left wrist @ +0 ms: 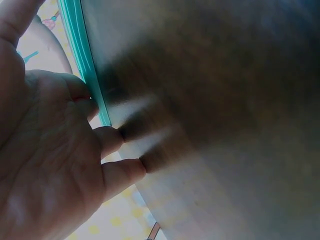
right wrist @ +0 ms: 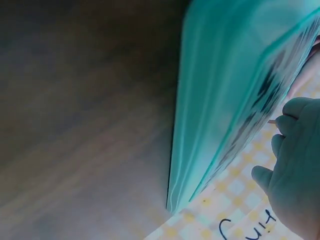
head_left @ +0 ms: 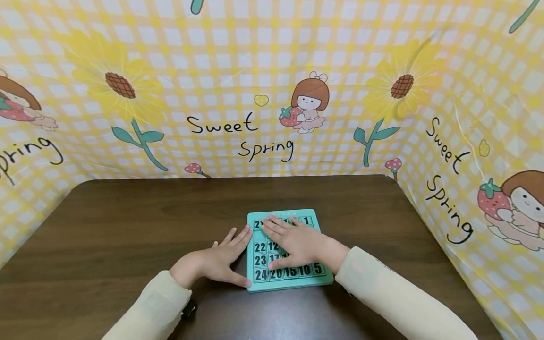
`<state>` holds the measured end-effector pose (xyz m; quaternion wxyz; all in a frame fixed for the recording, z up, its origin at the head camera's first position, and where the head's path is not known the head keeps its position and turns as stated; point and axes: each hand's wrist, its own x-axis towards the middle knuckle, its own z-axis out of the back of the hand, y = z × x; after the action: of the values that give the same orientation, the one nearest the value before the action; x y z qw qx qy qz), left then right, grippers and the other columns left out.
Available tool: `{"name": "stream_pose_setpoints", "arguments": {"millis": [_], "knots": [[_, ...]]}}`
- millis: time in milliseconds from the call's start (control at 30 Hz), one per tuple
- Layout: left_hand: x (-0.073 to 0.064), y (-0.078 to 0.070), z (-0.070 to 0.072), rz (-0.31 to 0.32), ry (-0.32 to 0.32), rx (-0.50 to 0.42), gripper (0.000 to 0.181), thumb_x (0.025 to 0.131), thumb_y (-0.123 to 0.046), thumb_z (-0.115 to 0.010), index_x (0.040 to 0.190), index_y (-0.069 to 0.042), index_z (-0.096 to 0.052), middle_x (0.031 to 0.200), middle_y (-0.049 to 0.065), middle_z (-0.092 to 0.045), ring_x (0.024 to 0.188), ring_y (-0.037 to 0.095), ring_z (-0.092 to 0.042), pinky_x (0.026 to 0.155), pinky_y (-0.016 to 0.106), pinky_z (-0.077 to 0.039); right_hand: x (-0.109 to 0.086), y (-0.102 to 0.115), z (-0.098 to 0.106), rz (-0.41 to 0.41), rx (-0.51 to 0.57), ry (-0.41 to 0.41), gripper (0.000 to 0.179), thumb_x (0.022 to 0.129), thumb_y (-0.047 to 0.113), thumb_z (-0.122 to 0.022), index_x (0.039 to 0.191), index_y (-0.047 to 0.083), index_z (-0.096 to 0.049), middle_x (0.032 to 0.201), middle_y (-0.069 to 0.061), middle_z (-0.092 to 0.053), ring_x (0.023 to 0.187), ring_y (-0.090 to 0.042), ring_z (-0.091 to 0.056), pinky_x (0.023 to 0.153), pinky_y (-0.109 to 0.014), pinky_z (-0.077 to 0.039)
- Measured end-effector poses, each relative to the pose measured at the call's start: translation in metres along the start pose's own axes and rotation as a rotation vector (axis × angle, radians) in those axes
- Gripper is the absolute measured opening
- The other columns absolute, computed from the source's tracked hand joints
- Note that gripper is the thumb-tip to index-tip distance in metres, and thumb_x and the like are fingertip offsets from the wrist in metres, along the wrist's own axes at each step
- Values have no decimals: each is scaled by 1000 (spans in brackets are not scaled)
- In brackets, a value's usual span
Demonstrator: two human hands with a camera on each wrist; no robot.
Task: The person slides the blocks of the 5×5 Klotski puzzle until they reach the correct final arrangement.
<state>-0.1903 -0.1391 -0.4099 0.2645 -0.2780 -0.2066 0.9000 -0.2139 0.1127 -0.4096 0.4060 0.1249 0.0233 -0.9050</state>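
A teal sliding number puzzle (head_left: 290, 286) lies flat on the table, its square tiles bearing black numbers such as 22, 23 and 24. My left hand (head_left: 218, 260) is spread at the puzzle's left side, with thumb and fingertips against the edge. In the left wrist view, the fingers of the left hand (left wrist: 55, 145) reach down beside the teal edge (left wrist: 86, 55). Over the tiles lies my right hand (head_left: 299, 243), fingers extended toward the upper left, covering the middle and part of the top row. The right wrist view shows the right hand (right wrist: 295, 160) above the puzzle's face (right wrist: 215, 100).
The dark brown wooden table (head_left: 148, 212) extends around the puzzle. A yellow checked cloth (head_left: 238, 56) with flowers and lettering stands along the back and sides. A small black object (head_left: 189, 309) sits at the left cuff.
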Motion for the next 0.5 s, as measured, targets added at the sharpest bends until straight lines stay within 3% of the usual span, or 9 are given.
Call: {"name": "stream_pose_setpoints", "arguments": {"millis": [500], "knots": [[0, -1, 1, 2, 9, 0, 118, 82, -57, -74, 161, -10, 1, 168, 4, 11, 154, 39, 13, 109, 79, -7, 27, -10, 5, -56, 50, 21, 94, 93, 77, -35, 161, 19, -6, 169, 3, 1, 156, -15, 7, 124, -54, -9]]}}
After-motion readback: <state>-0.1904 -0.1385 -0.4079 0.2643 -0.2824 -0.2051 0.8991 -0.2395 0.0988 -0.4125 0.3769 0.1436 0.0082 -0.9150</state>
